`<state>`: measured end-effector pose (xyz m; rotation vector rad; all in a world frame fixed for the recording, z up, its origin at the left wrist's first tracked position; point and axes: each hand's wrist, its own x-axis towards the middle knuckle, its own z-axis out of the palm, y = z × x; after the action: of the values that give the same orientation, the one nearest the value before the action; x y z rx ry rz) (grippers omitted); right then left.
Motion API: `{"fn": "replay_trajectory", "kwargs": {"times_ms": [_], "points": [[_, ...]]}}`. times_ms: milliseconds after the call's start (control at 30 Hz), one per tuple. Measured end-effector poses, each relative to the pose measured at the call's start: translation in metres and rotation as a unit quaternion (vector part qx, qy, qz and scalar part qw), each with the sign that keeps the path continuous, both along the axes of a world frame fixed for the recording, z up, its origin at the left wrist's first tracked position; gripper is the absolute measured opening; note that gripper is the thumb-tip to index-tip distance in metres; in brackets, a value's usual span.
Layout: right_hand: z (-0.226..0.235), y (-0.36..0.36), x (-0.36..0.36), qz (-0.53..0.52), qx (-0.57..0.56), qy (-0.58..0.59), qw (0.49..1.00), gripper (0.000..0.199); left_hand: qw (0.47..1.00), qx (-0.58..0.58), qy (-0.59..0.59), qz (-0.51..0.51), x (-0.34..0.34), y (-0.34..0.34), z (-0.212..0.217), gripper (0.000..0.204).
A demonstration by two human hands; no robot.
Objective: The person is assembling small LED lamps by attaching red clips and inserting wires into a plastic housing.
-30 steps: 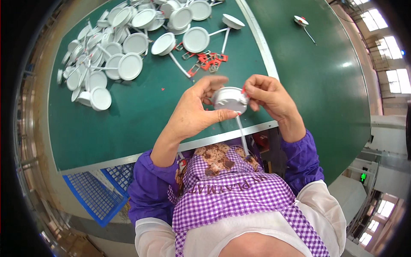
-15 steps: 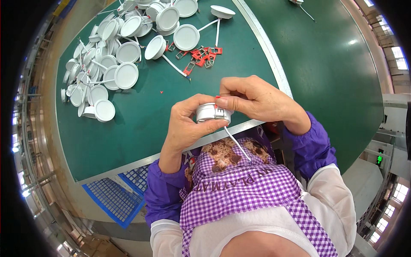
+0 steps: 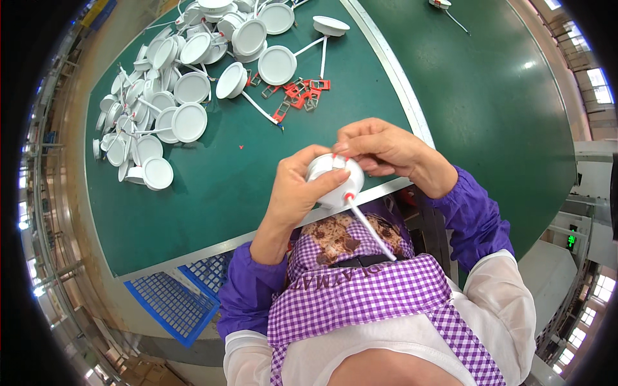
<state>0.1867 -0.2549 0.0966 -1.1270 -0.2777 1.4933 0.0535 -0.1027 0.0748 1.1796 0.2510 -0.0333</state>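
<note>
A round white downlight (image 3: pixel 351 184) is tilted over the near table edge. My left hand (image 3: pixel 290 190) grips it, with the thumb across its side and the fingers behind. A white cable (image 3: pixel 372 230) leaves a red collar on its back and hangs over my apron. At its far rim, small red bits show beside the fingertips of my right hand (image 3: pixel 393 151). The right thumb and forefinger are pinched together there; what lies between them is mostly hidden. Beyond my hands lie several loose red-and-metal clips (image 3: pixel 297 94) on the green table.
Several white downlights (image 3: pixel 190 122) with cables are heaped at the far left. A pale metal strip (image 3: pixel 393 61) divides the table (image 3: pixel 212 212) from another green surface (image 3: pixel 489 116), where one small cabled part (image 3: pixel 440 4) lies. Blue mesh baskets (image 3: pixel 170 302) stand below the left edge.
The downlight has turned in my left hand, so its back and red cable collar now show. Both hands have shifted slightly right. The right fingers remain at its far rim.
</note>
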Motion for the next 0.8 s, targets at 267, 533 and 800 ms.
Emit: {"fn": "replay_trajectory", "kwargs": {"times_ms": [267, 533, 800], "points": [[0.017, -0.066, 0.074, -0.437, -0.053, -0.347, 0.828, 0.021, 0.762, 0.616, -0.105, 0.171, 0.055, 0.101, 0.002, 0.057], [-0.04, 0.029, 0.035, -0.138, 0.005, -0.707, 0.694, 0.019, 0.549, 0.82, -0.073, 0.143, 0.089, 0.142, -0.043, 0.045], [-0.057, 0.056, 0.015, -0.084, -0.083, -0.79, 0.601, 0.023, 0.561, 0.806, -0.06, 0.178, 0.068, 0.129, -0.046, 0.036]]}}
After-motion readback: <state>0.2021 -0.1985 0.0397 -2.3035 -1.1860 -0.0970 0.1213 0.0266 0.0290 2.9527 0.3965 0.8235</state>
